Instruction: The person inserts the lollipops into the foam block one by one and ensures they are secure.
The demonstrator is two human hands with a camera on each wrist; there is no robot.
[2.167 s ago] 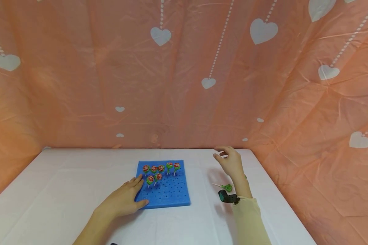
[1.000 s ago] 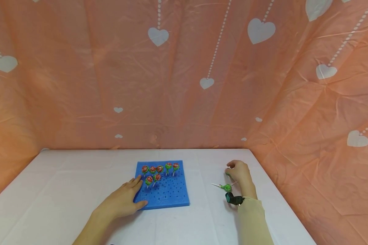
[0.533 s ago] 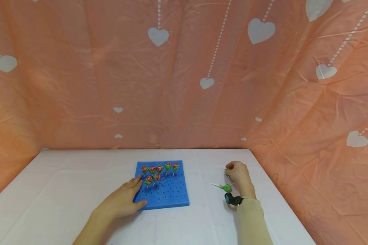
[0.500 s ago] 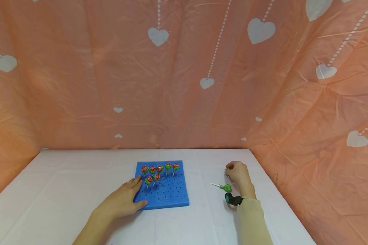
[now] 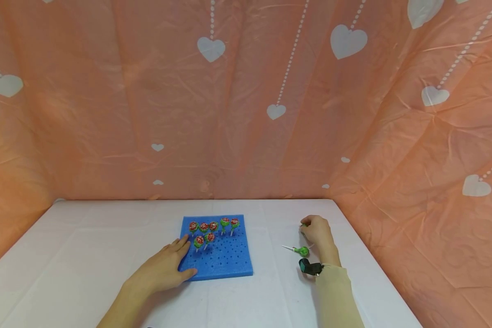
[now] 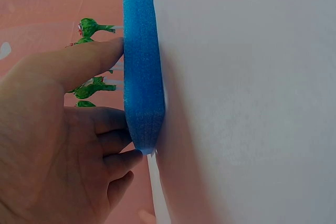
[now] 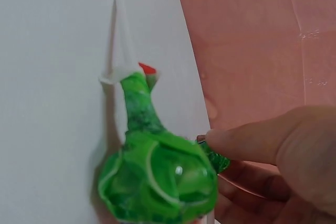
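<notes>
A blue foam block (image 5: 233, 268) dotted with small holes lies on the table. Several green-and-red lollipops (image 5: 199, 241) stand in it on white sticks, two rows toward its back. My left hand (image 5: 168, 264) rests along the block's left side, fingers relaxed on the foam; in the left wrist view its thumb and fingertips meet the foam edge (image 6: 142, 51). To the right, my right hand (image 5: 320, 231) pinches a lollipop (image 7: 219, 162) by its green head between thumb and fingers, most of it hidden. Another lollipop (image 5: 302, 251) lies just nearer, stick pointing left.
A white cloth covers the table (image 5: 86, 255). An orange curtain (image 5: 246, 159) with white hearts closes off the back and both sides. A black camera (image 5: 310, 266) sits on my right wrist, close beside the lying lollipop.
My right hand came down from above the table to the lollipop and now pinches it, shifting only slightly in the last second. The left hand and foam block stayed put.
</notes>
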